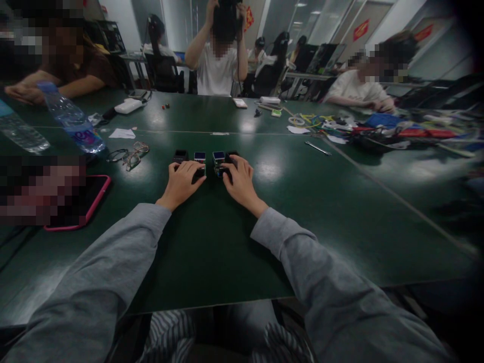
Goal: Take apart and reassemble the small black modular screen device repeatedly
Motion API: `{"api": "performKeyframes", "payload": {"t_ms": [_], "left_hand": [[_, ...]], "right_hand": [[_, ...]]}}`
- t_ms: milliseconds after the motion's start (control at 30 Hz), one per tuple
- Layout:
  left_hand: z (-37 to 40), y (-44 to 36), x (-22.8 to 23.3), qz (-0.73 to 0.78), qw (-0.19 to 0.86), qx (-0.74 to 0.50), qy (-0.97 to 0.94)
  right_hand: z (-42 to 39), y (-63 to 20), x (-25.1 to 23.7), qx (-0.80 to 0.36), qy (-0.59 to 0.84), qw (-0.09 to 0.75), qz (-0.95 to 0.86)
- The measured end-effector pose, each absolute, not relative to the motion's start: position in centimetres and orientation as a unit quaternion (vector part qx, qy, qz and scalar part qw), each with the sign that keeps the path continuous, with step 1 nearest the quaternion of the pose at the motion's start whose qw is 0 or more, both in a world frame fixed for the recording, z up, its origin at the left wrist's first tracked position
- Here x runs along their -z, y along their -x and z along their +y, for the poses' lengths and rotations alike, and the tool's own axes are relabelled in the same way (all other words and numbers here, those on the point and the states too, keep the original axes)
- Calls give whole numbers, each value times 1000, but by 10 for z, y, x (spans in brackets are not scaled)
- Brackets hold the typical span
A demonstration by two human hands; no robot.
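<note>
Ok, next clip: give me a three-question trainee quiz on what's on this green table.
1. True or false: both hands, left hand and right hand, rest on the row of small cubes.
2. What lies just left of the cubes? A) glasses B) scissors C) a mug
3. Fill in: the phone at the left table edge has a ____ case.

Key: 1 true. 2 A, the glasses. 3 pink, on the phone.
</note>
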State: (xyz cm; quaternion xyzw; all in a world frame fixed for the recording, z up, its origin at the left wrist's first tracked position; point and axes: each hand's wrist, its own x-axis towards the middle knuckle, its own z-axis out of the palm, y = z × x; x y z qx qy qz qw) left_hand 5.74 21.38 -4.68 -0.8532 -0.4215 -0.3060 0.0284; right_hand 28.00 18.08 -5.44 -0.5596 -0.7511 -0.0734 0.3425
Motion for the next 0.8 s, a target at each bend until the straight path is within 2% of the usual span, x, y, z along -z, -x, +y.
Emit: {"api": "performKeyframes", "payload": {"t_ms": [800], "left_hand": [[215, -58, 47, -437, 13, 331, 836]], "right_hand": [[182, -279, 57, 64, 542, 290, -786]]}}
